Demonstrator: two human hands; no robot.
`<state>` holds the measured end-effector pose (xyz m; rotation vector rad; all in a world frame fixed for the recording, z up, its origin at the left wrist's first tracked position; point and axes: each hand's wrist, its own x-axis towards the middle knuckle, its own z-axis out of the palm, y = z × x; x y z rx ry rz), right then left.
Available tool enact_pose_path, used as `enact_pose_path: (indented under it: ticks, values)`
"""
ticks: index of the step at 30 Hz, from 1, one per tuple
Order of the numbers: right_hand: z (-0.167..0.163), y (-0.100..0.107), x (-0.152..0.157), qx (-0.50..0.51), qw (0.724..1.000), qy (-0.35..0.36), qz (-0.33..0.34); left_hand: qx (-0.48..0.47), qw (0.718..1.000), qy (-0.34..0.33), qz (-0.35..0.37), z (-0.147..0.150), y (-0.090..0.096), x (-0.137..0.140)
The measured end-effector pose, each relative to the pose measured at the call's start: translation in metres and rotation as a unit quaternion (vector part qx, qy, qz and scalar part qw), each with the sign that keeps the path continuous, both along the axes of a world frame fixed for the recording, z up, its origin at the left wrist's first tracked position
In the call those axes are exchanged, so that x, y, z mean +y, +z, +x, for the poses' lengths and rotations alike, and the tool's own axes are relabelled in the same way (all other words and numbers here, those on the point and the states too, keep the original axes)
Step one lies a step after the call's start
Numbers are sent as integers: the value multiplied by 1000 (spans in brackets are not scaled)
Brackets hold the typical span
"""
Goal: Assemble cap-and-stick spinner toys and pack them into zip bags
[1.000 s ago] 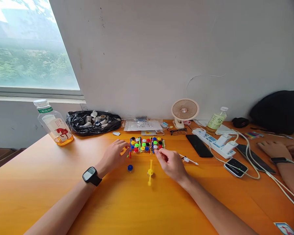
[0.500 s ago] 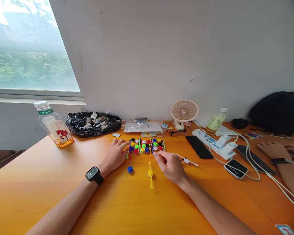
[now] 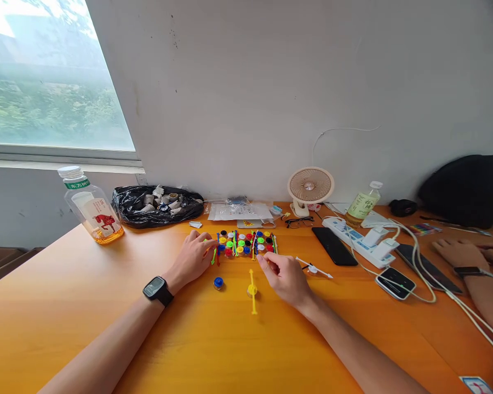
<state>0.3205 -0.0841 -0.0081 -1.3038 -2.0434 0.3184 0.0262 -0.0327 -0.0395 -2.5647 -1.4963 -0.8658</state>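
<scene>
Rows of small round pieces (image 3: pixel 241 244) with coloured caps stand on the table, with thin coloured sticks between the groups. My left hand (image 3: pixel 194 256), wearing a black watch, rests at their left end. Its fingers are stretched out beside a green arrow-tipped stick (image 3: pixel 214 256). Just right of and in front of the rows is my right hand (image 3: pixel 286 276), fingers curled and thumb against the index; whatever it may hold is hidden. Nearer me sit a blue-capped piece (image 3: pixel 218 283) and a yellow one (image 3: pixel 252 290) with a yellow stick across it.
A white stick and piece (image 3: pixel 313 269) lie right of my right hand. Beyond are a black phone (image 3: pixel 334 246), power strip (image 3: pixel 353 239), fan (image 3: pixel 310 186) and glasses (image 3: pixel 299 221). At left stand a bottle (image 3: pixel 94 210) and black bag (image 3: pixel 127 210). Another person's hands (image 3: pixel 456 251) rest far right.
Both hands stay in nearly the same places and poses. The head view has shifted very slightly; the pieces on the table look unmoved.
</scene>
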Motion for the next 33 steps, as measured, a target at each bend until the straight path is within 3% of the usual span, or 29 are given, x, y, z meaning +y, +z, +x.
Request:
enact_pose_path:
  ticks: [11, 26, 33]
  values:
    - [1, 2, -1, 4, 1000, -1, -1, 8, 1000, 23, -6, -5, 4, -1]
    - [0, 0, 0, 0, 1000, -5, -2, 31, 994, 105, 16, -2, 0, 0]
    - [0, 0, 0, -6, 1000, -3, -14, 1, 996, 91, 3, 3, -1, -2]
